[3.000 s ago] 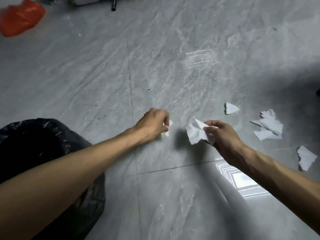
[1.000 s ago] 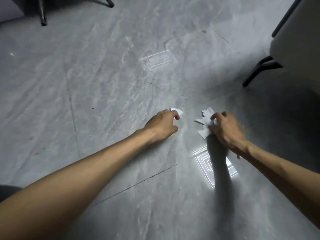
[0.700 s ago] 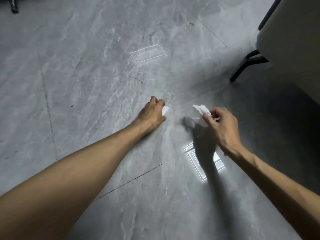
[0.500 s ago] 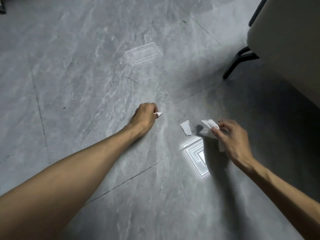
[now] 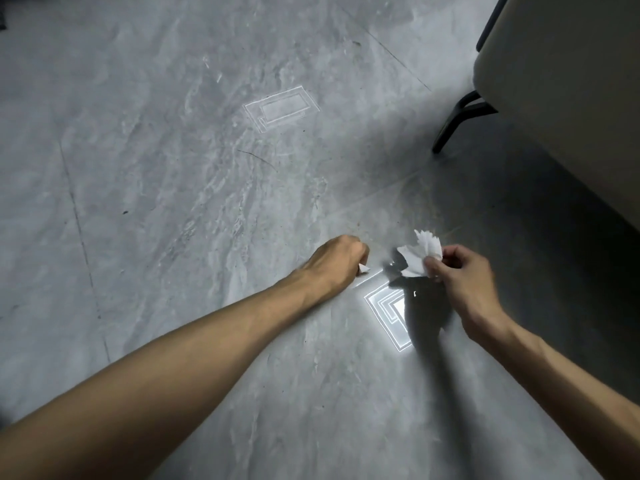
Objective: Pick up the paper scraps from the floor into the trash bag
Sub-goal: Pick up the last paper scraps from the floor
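My left hand [image 5: 337,263] is closed into a fist low over the grey floor, and a small white tip of a paper scrap [image 5: 363,268] pokes out under its fingers. My right hand [image 5: 462,271] pinches a bunch of torn white paper scraps [image 5: 420,254] between thumb and fingers, just right of the left hand. No loose scrap shows on the floor between the hands. The trash bag is out of view.
A pale upholstered seat [image 5: 568,84] on a black metal leg [image 5: 453,119] stands at the upper right, casting a dark shadow on the floor. Bright ceiling-light reflections [image 5: 389,313] lie on the glossy grey tiles below my hands.
The scrap that lay on the floor between my hands half a second ago is gone from there. My right hand has lifted with a fuller bunch of scraps. The view has shifted right since 3 s ago.
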Demonstrator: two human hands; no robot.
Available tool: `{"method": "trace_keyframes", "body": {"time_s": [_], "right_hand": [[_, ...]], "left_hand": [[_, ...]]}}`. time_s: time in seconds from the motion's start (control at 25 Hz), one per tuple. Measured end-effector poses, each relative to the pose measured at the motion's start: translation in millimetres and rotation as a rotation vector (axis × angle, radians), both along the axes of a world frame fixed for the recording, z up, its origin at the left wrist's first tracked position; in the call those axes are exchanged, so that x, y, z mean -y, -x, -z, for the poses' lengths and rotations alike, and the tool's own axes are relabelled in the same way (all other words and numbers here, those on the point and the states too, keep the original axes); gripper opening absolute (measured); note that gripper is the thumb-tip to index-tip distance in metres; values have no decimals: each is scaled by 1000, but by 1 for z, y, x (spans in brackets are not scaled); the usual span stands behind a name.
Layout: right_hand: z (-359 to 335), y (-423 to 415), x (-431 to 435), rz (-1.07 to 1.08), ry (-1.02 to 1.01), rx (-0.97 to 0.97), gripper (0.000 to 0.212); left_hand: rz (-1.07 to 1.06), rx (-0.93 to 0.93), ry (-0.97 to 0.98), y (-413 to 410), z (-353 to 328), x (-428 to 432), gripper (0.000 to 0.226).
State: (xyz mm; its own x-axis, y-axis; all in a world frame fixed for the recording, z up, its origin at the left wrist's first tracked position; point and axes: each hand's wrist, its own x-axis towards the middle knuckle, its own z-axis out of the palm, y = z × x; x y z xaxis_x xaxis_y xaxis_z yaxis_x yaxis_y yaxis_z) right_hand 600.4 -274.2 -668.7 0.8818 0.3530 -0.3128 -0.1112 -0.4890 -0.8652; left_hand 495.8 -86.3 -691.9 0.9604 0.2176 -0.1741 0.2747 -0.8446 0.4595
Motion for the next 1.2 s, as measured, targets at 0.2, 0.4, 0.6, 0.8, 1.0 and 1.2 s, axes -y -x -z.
{"method": "trace_keyframes", "body": {"time_s": [0.2, 0.4, 0.6, 0.8, 1.0, 1.2], "right_hand": [[-8, 55, -27, -151, -91, -209, 10], [-35, 132, -77, -465, -89, -242, 8], [-80, 234, -142, -756, -152, -132, 3], [-141, 346, -207, -1023, -293, 94, 4], [-190, 423, -253, -1231, -484, 252, 7], [-196, 461, -278, -1699, -52, 447, 45]], "left_hand": [[-235, 18, 154, 61, -44, -14, 14], [-413, 111, 238, 164, -139, -37, 14], [-545, 215, 23, 297, -229, -59, 9], [-926, 123, -139, 461, -247, -66, 16], [-1163, -226, -34, 547, -200, -62, 22], [-1297, -108, -141, 569, -203, -74, 32]]}}
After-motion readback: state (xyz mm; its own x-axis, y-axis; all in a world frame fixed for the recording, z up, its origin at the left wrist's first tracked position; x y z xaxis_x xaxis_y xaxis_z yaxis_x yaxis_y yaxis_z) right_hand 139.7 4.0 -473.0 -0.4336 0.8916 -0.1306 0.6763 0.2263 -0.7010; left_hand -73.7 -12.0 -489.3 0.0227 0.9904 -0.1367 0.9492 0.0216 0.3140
